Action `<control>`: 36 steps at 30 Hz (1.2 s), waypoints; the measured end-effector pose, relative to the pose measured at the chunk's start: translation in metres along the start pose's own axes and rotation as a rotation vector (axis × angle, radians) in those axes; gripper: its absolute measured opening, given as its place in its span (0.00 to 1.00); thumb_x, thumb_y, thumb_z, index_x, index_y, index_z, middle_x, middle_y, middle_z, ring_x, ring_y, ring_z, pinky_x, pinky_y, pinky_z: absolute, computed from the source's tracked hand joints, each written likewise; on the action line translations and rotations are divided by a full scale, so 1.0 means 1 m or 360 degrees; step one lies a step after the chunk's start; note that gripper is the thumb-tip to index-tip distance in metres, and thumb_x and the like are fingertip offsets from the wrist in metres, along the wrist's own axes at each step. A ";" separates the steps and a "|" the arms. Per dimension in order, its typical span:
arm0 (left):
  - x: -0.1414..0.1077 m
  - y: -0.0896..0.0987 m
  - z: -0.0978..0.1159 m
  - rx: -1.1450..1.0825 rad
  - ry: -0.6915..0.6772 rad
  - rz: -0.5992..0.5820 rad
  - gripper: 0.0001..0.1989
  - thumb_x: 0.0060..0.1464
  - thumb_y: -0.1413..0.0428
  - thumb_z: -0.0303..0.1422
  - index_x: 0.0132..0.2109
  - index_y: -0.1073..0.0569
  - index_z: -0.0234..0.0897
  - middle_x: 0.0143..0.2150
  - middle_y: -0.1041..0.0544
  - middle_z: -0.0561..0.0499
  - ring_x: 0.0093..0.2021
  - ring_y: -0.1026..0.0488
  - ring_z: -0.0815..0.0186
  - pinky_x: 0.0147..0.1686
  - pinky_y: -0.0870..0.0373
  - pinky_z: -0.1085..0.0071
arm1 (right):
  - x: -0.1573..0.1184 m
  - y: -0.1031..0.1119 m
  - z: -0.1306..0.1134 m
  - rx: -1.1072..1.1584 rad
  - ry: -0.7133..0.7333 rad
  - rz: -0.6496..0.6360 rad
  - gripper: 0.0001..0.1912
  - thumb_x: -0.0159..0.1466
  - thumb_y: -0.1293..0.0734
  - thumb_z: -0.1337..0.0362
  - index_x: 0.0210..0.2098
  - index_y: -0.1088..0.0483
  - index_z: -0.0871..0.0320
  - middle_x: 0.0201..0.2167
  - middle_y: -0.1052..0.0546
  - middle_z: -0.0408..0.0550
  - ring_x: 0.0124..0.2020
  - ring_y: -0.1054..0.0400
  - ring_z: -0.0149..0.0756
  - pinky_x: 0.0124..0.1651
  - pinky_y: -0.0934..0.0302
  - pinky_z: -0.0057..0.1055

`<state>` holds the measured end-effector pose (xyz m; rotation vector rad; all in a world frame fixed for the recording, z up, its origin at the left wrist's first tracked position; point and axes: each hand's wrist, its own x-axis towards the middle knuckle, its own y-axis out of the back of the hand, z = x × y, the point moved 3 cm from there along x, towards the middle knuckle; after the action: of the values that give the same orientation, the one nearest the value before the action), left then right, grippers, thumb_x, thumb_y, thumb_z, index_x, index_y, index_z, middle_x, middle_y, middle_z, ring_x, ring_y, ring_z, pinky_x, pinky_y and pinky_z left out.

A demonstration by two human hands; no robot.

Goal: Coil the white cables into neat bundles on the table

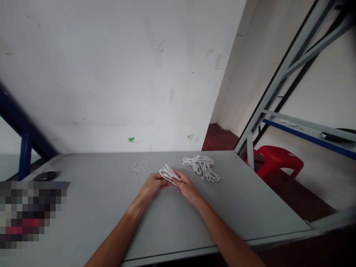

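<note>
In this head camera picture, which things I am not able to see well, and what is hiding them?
Head view:
The white cord loop: its ends, if any, are hidden by the left hand and right hand.
The white cord pile: too small to count the cords.
The thin white tangle: too small to tell its material.
The dark object on the shelf: cut off by the right edge.
The lower left: a pixelated patch hides what lies there.

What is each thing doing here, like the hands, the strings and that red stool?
Grey table: flat, with cords lying on it
White cord loop: held between both hands
Left hand: pinching the loop
Right hand: pinching the loop
White cord heap: lying loose on the table
Thin white strings: a small loose tangle on the table
Red plastic stool: standing upright beyond the table
</note>
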<state>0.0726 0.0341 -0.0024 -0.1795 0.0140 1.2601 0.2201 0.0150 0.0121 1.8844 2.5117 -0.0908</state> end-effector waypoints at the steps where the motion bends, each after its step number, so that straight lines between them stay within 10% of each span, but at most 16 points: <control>1: -0.001 -0.001 0.001 -0.0013 0.0003 -0.0011 0.10 0.45 0.36 0.33 0.36 0.18 0.35 0.33 0.18 0.49 0.34 0.25 0.65 0.35 0.33 0.73 | 0.000 0.001 0.000 -0.0016 -0.0010 0.0028 0.24 0.58 0.33 0.52 0.51 0.30 0.56 0.23 0.33 0.38 0.20 0.50 0.26 0.22 0.56 0.24; 9: -0.008 -0.008 0.011 -0.0285 0.0016 -0.0188 0.17 0.46 0.33 0.37 0.42 0.18 0.31 0.41 0.18 0.42 0.46 0.24 0.58 0.53 0.34 0.65 | 0.003 0.009 0.003 -0.0154 0.0067 0.0153 0.22 0.60 0.35 0.53 0.49 0.27 0.58 0.19 0.38 0.36 0.19 0.50 0.26 0.22 0.56 0.24; 36: -0.004 -0.012 0.006 0.0123 -0.0328 0.0068 0.15 0.53 0.39 0.43 0.37 0.19 0.35 0.37 0.18 0.48 0.37 0.25 0.63 0.43 0.32 0.69 | 0.003 0.001 0.006 0.0606 -0.0187 0.0158 0.14 0.50 0.29 0.59 0.32 0.30 0.62 0.26 0.32 0.40 0.18 0.50 0.20 0.21 0.64 0.23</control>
<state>0.0818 0.0274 0.0055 0.0179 -0.1115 1.3132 0.2204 0.0181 0.0063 2.0493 2.4524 -0.7033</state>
